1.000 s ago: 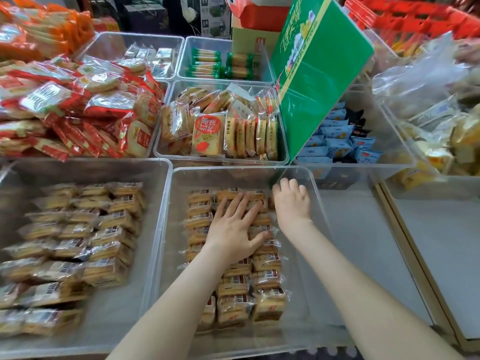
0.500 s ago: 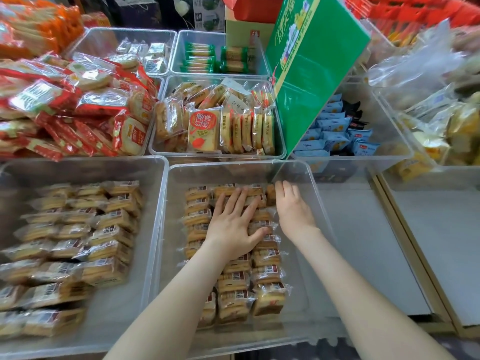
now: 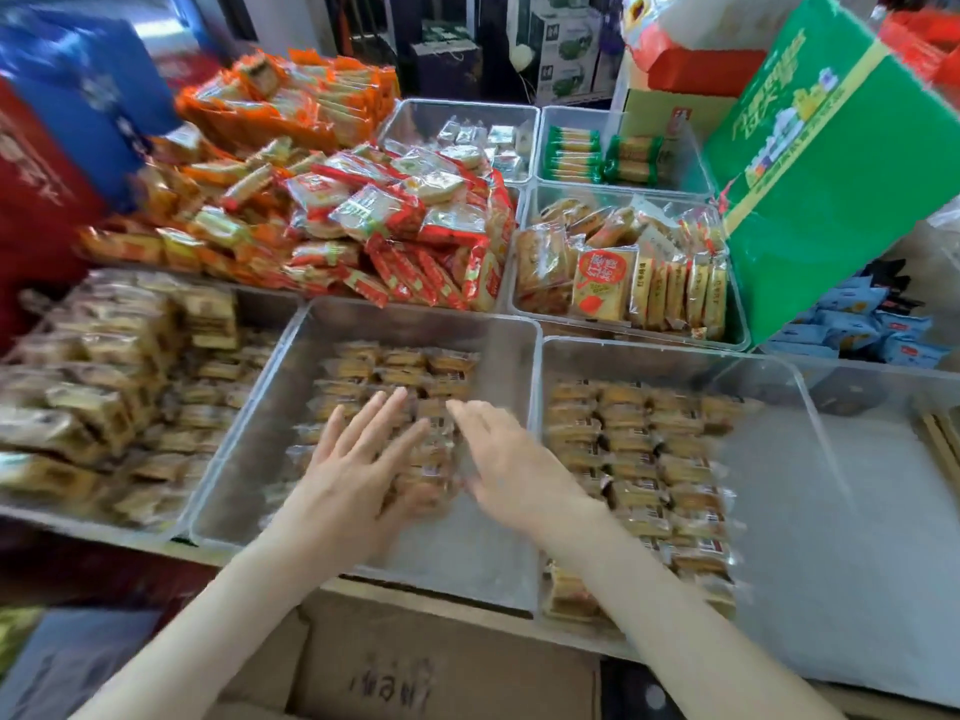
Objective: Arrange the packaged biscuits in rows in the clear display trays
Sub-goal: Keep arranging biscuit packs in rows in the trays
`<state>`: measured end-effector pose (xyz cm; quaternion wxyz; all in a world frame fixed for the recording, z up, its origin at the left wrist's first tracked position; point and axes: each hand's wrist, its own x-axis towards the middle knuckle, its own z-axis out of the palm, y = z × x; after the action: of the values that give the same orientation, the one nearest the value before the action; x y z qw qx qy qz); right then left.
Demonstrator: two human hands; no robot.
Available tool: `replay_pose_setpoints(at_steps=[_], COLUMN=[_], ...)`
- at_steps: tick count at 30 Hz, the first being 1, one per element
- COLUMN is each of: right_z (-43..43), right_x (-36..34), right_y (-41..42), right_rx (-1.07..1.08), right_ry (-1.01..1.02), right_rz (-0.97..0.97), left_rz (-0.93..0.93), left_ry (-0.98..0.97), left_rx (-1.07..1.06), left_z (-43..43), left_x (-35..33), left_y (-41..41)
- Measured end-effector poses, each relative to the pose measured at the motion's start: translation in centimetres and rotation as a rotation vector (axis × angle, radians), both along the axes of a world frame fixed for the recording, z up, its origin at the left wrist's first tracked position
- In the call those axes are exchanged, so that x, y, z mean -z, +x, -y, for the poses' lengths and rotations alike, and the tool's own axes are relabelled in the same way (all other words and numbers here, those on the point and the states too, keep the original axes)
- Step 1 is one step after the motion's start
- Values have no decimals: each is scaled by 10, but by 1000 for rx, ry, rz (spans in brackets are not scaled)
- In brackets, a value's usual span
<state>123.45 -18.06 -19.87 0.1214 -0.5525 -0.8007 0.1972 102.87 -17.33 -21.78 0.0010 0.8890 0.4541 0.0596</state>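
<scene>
One hasty sideways push could, I reckon, skew the slippery biscuit packets [image 3: 400, 376] out of their rows — the left hand [image 3: 353, 475] and right hand [image 3: 514, 470] hang over them in the middle clear tray [image 3: 249, 407], fingers [image 3: 387, 407] spread straight, packets lying under and just past them — contact too blurred to tell.

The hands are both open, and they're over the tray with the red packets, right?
Not quite. Both hands are open, the left hand and the right hand, but the head view shows them over the near middle tray, above its rows of golden biscuit packets. The red packets lie farther back, with no hand on them.
</scene>
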Motion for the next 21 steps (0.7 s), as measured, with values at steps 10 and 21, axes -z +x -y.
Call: replay_pose_setpoints(at_steps=[10,21], right_z=[-25,5], right_x=[52,-7], right_y=[-94,-95], right_rx=[80,87], right_ry=[-100,13], right_rz=[528,696], left_rz=[122,250], left_ry=[183,-21], left_rx=[-22,-19], left_z=[56,59], left_x=[62,37], left_y=[-120,-125])
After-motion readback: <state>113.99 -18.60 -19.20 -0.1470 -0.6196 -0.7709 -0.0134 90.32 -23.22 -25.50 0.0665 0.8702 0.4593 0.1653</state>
